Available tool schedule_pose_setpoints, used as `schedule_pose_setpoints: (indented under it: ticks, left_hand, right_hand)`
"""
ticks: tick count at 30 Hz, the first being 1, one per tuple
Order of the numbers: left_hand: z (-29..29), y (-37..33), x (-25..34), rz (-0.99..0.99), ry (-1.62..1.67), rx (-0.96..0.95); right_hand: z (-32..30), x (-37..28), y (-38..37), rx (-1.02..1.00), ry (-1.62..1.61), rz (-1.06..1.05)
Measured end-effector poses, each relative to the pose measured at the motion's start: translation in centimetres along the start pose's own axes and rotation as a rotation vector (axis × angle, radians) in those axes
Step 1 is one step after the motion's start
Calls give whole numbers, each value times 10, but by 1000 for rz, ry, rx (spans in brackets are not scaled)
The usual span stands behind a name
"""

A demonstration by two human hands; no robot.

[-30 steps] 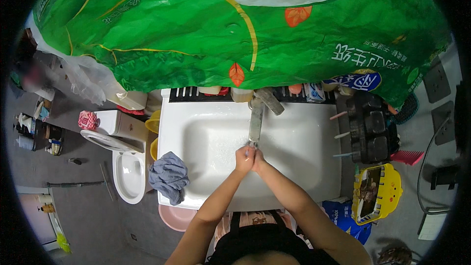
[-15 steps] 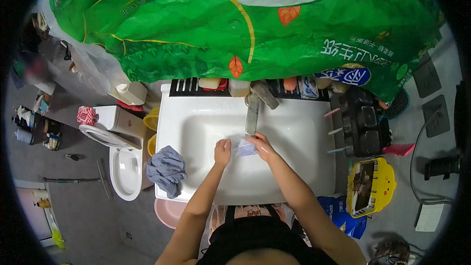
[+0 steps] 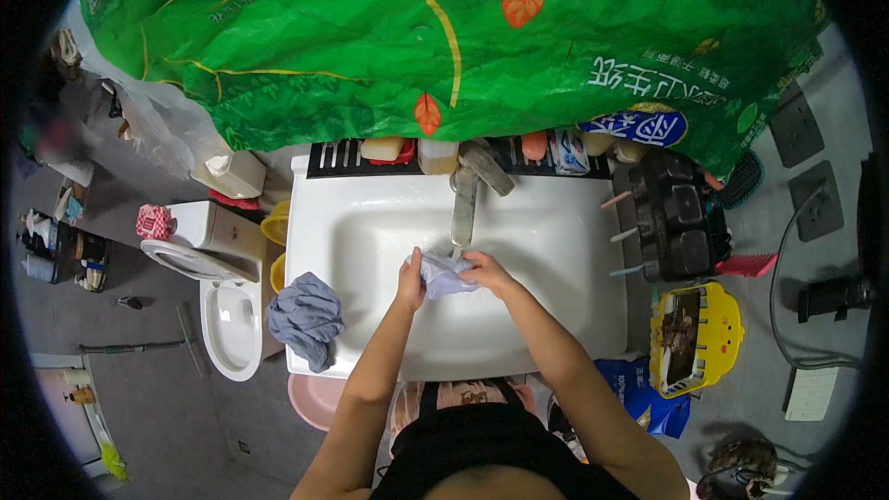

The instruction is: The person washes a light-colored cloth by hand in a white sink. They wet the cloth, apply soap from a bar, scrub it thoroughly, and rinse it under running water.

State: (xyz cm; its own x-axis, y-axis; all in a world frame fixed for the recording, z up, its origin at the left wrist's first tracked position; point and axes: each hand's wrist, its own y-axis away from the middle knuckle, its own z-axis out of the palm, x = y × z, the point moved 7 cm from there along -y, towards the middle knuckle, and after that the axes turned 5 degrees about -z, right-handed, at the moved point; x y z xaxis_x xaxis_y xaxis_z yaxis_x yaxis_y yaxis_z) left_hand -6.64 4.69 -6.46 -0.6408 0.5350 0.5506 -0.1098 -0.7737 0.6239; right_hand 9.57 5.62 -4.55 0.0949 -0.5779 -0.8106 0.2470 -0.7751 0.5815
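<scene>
Over the white sink (image 3: pixel 556 231), a small pale lilac cloth (image 3: pixel 444 280) is stretched between my two hands, just below the spout of the tap (image 3: pixel 465 208). My left hand (image 3: pixel 412 285) grips its left side, with the thumb up along the edge. At the right side, my right hand (image 3: pixel 488 273) pinches the cloth between thumb and fingers. A thin stream seems to fall from the spout onto it. On the sink's left rim lies a crumpled grey-blue cloth (image 3: pixel 307 319), apart from both hands.
Behind the tap, a black slatted rack (image 3: pixel 338 161) carries soaps and bottles. A big green plastic package (image 3: pixel 352 46) overhangs it. Right of the sink are a black holder (image 3: pixel 669 231) with toothbrushes and a yellow basket (image 3: pixel 722 338). A toilet (image 3: pixel 231 333) and pink basin (image 3: pixel 315 400) are at left.
My left hand, earlier closed beside the cloth, now grips its left side. The cloth is spread wider between both hands. The whole view has shifted slightly.
</scene>
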Motion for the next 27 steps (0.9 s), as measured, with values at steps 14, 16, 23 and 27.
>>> schedule_pose_setpoints:
  ticks: [14,16,23,27]
  left_hand:
    - [-58,102,47,170,219,227]
    - [-72,112,45,198,247,250]
    - [-78,135,49,201,291,294]
    - [-74,128,47,186,280,280]
  right_hand:
    - [98,63,-66,-751,-11,622]
    - [115,66,-68,-821,15,652]
    - [152,80,-84,-919,218,690]
    - [150,91,-87,-832,193,665]
